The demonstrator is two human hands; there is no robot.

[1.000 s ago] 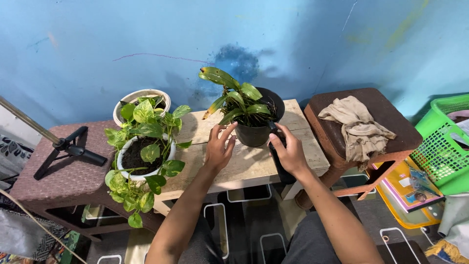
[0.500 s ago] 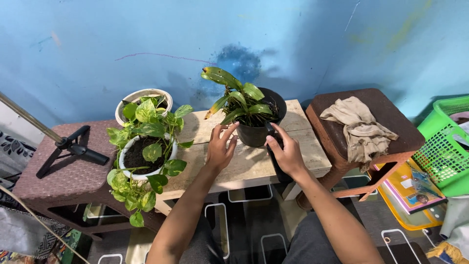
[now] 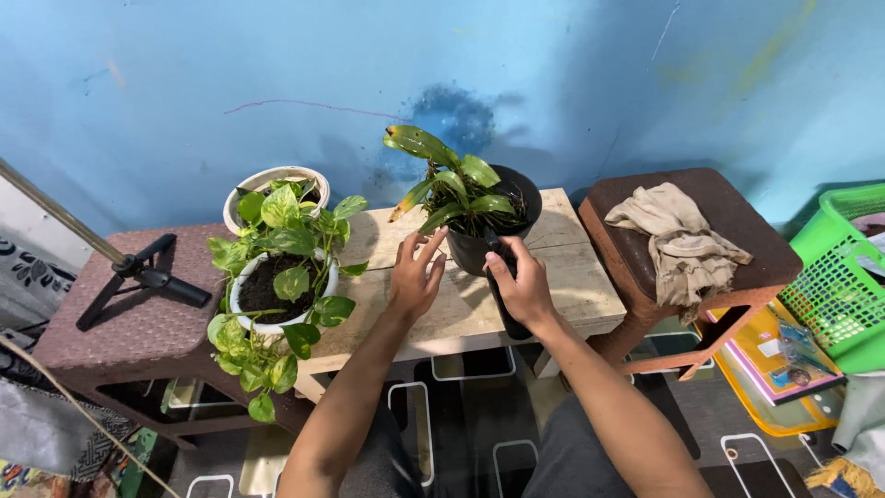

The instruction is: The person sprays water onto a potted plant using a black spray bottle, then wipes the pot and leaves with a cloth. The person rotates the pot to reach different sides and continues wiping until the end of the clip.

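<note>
Nearest the camera, the right hand (image 3: 524,288) is wrapped around a slim black bottle (image 3: 510,314), fingers clamped on its upper part, its top close against the black pot (image 3: 479,251). Just to the left, the left hand (image 3: 414,277) is spread open, fingers apart, fingertips at the pot's left side and under the drooping leaves; whether they touch it cannot be told. The pot stands on the pale wooden worktop (image 3: 572,277). Farther left sits a white pot (image 3: 267,295) of leafy vine.
</note>
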